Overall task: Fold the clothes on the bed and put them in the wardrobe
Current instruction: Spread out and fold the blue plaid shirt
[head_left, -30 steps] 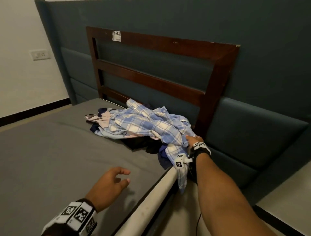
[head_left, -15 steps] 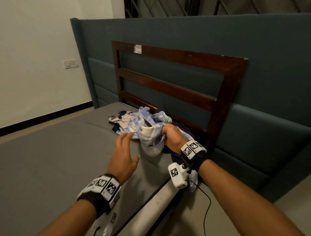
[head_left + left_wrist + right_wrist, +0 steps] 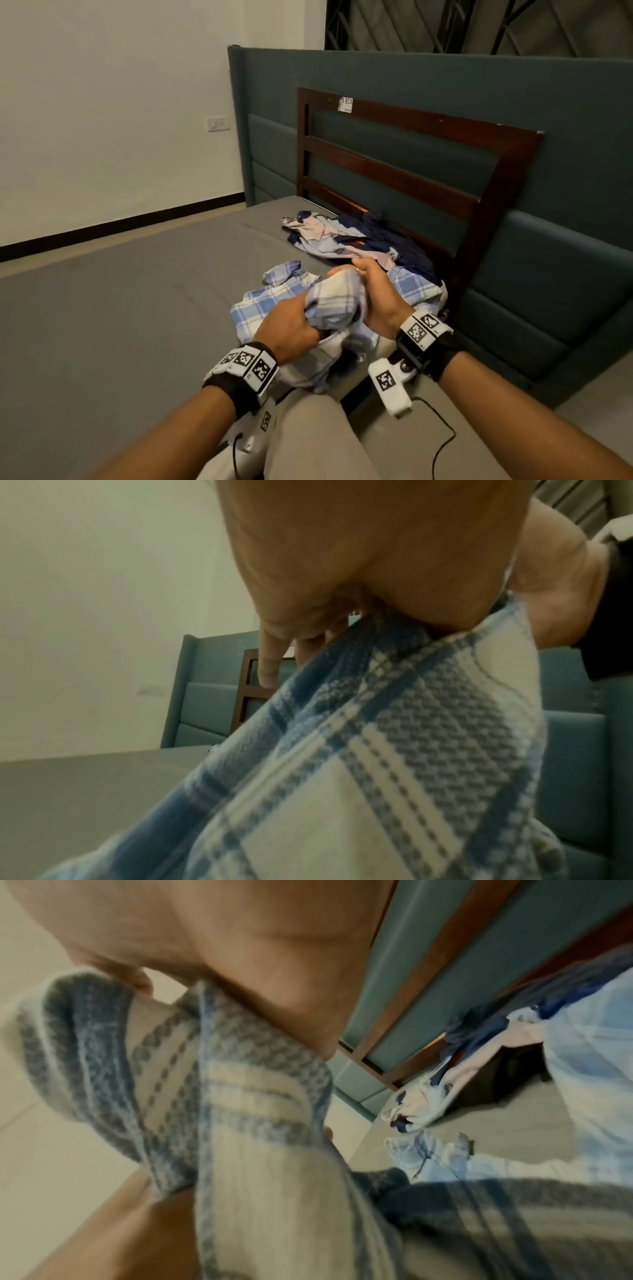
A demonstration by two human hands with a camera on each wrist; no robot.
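Observation:
A blue and white checked shirt [image 3: 337, 301] is bunched up between both hands above the near edge of the grey bed [image 3: 120, 308]. My left hand [image 3: 291, 329] grips its lower left part, and my right hand [image 3: 375, 301] clutches the fabric from the right. Part of the shirt trails on the mattress [image 3: 253, 308]. Close up, the checked shirt [image 3: 377, 764] fills the left wrist view under my left hand [image 3: 377, 574]. In the right wrist view the checked shirt [image 3: 240, 1123] hangs from my right hand [image 3: 240, 947]. A pile of other clothes [image 3: 346, 236], navy and pale, lies by the headboard. No wardrobe is in view.
A dark wooden headboard [image 3: 411, 164] stands against teal padded wall panels [image 3: 548, 274] behind the bed. A white wall with a socket [image 3: 217, 123] is at the left. My beige trouser leg [image 3: 308, 438] is at the bed's edge.
The checked shirt has been pulled off the pile toward the near bed edge. My left hand, free a second ago, now holds it together with the right. The head view shifted right.

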